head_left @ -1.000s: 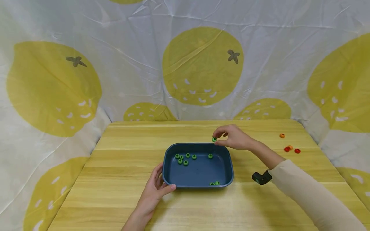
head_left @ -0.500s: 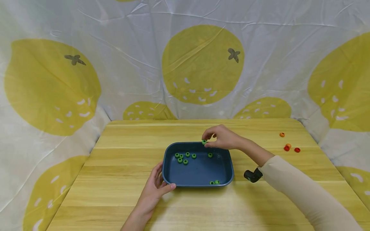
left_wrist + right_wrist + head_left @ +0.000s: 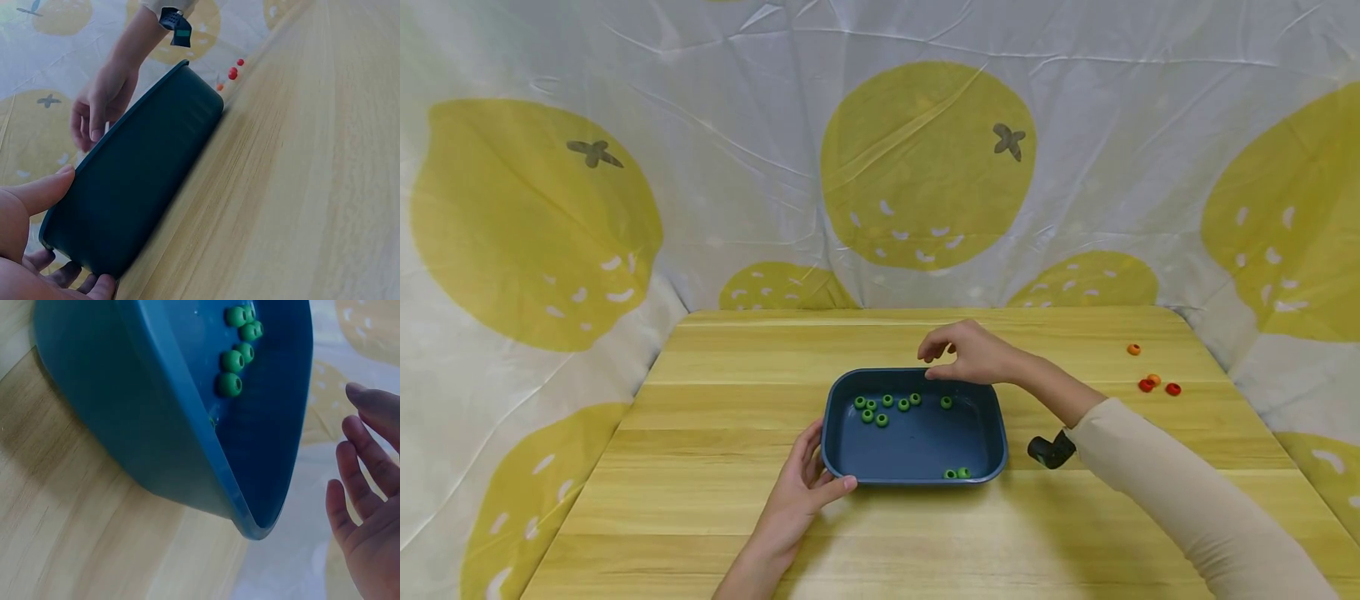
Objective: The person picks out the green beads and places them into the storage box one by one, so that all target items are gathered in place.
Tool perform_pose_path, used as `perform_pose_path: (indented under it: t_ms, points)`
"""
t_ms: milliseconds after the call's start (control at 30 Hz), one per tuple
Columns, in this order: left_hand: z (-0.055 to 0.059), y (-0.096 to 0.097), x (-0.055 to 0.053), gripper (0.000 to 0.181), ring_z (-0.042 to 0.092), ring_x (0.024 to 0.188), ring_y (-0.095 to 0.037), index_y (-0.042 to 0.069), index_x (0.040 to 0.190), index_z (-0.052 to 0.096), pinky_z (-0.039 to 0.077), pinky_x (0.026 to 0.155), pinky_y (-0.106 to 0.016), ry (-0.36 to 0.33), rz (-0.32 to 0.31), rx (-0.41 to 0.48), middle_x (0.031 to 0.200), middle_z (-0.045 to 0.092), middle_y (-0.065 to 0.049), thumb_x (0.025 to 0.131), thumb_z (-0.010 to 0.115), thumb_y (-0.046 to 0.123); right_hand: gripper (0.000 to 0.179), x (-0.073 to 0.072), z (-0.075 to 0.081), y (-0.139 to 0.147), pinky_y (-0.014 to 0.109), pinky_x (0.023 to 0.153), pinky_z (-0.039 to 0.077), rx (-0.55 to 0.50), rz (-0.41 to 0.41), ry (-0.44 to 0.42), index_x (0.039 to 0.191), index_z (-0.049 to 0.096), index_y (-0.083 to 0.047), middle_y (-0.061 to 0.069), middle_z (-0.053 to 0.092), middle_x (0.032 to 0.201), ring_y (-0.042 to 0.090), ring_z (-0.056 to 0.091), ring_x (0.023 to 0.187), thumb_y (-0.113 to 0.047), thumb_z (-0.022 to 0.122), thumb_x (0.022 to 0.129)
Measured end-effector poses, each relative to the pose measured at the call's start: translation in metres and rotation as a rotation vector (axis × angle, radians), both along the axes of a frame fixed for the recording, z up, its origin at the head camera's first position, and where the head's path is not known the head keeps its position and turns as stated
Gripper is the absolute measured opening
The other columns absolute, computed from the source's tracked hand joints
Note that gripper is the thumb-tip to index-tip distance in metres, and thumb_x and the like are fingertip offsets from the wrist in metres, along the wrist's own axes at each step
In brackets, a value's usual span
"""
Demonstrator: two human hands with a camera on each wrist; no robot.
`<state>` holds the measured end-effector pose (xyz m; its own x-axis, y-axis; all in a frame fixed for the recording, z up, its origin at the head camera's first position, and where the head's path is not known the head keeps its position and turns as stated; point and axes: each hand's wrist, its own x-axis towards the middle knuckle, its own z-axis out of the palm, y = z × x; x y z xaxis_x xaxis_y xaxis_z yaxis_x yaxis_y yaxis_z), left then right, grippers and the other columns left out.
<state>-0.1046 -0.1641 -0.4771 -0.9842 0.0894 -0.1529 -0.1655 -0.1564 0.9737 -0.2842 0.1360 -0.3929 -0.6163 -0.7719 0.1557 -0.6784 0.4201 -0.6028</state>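
Note:
A blue rectangular plastic tub point(image 3: 913, 454) stands on the table in the head view, with several green beads point(image 3: 882, 420) on its floor. My left hand point(image 3: 793, 508) grips its left end, the thumb over the near corner of the rim and the fingers against the outer wall. Above the far rim is my right hand point(image 3: 970, 354), its fingers loosely bent and parted with nothing between them. The right wrist view shows green beads point(image 3: 229, 385) with holes lying inside the tub point(image 3: 94, 400), and the empty right hand point(image 3: 369, 481) beyond the rim.
Red beads point(image 3: 1173, 389) and orange beads point(image 3: 1134, 349) lie on the right part of the wooden table point(image 3: 700, 467). A cloth printed with lemons point(image 3: 928, 167) hangs behind the table. A black wrist device point(image 3: 1051, 451) is on the right sleeve.
My right hand moved left over the far rim and let go of a green bead, which now lies in the tub near the others. The left hand keeps its hold on the tub.

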Motion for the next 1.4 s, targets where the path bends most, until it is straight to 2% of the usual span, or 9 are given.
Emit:
perform_pose_path:
  t_ms: [533,667,767,1000,1233,1400]
  points:
    - [0.002,-0.003,0.000,0.091,0.028,0.152,-0.031,0.015,0.161,0.030,0.027,0.120,-0.045,-0.016,0.006,-0.011,0.167,0.027,-0.008,0.087,0.081,0.000,0.019,0.001,0.001,0.015,0.056,0.089,0.055,-0.012,-0.027,-0.005,0.112,0.076,-0.011,0.007,0.073,0.107,0.029,0.068,0.101,-0.017,0.079,0.094]
    - [0.001,-0.004,0.000,0.091,0.027,0.152,-0.031,0.015,0.161,0.029,0.029,0.119,-0.043,-0.018,0.010,-0.010,0.167,0.027,-0.009,0.088,0.081,-0.001,0.019,0.002,0.003,0.022,0.054,0.089,0.055,-0.014,-0.052,-0.016,0.112,0.076,-0.011,0.000,0.072,0.105,0.032,0.068,0.102,-0.018,0.079,0.094]
    - [0.000,-0.004,0.000,0.092,0.026,0.152,-0.031,0.014,0.161,0.029,0.029,0.119,-0.044,-0.014,0.005,-0.004,0.167,0.026,-0.009,0.088,0.081,-0.001,0.019,0.002,0.003,0.029,0.054,0.089,0.055,-0.013,-0.079,-0.009,0.111,0.075,-0.011,-0.004,0.071,0.104,0.029,0.068,0.101,-0.018,0.079,0.094]
    - [-0.001,-0.004,0.000,0.092,0.026,0.152,-0.032,0.013,0.161,0.029,0.028,0.120,-0.046,-0.014,0.006,-0.006,0.167,0.027,-0.011,0.087,0.082,0.001,0.020,0.004,0.000,0.044,0.057,0.087,0.055,-0.010,-0.123,0.002,0.110,0.076,-0.011,-0.004,0.071,0.102,0.029,0.068,0.100,-0.016,0.081,0.092]
    - [0.001,-0.004,-0.001,0.093,0.027,0.152,-0.033,0.013,0.161,0.028,0.027,0.120,-0.047,-0.009,0.009,-0.018,0.166,0.027,-0.011,0.086,0.082,-0.001,0.022,0.005,0.000,0.063,0.053,0.087,0.055,0.004,-0.186,0.005,0.110,0.075,-0.011,-0.004,0.072,0.101,0.024,0.068,0.097,-0.015,0.083,0.090]
    - [0.008,-0.010,-0.004,0.101,0.028,0.151,-0.035,0.010,0.163,0.021,0.034,0.117,-0.042,0.008,0.014,-0.070,0.167,0.023,-0.012,0.085,0.084,-0.001,0.023,0.004,0.001,0.082,0.052,0.087,0.055,0.020,-0.225,0.008,0.111,0.075,-0.011,-0.003,0.072,0.102,0.022,0.067,0.097,-0.018,0.082,0.091]
